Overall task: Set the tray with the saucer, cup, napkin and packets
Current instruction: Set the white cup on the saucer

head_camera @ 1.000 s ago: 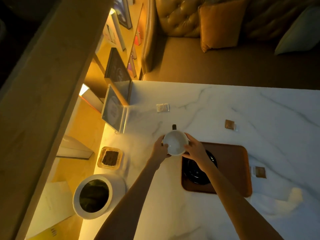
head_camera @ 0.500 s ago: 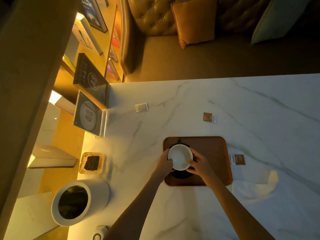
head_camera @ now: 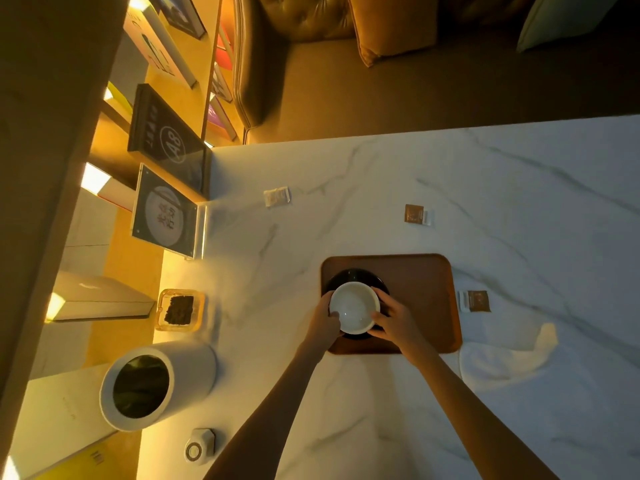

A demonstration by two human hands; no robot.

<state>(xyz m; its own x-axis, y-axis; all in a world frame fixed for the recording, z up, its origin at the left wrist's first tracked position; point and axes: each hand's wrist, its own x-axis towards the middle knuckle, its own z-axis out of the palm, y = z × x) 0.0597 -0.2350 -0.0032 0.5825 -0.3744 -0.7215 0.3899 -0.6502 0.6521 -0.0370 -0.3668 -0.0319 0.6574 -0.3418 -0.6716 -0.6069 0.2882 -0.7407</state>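
A brown tray lies on the marble table, with a black saucer at its left end. A white cup sits over the saucer, gripped on both sides by my left hand and my right hand. Whether the cup rests on the saucer I cannot tell. A white napkin lies right of the tray's near corner. One brown packet lies just right of the tray, another brown packet beyond it, and a white packet farther left.
A white cylindrical bin stands at the near left, beside a glass ashtray and a small round device. An acrylic sign stands at the table's left edge. A sofa with cushions lies beyond the table.
Both hands carried the cup rightward from beyond the tray's left corner to above the saucer, then lowered it onto or just over the saucer.
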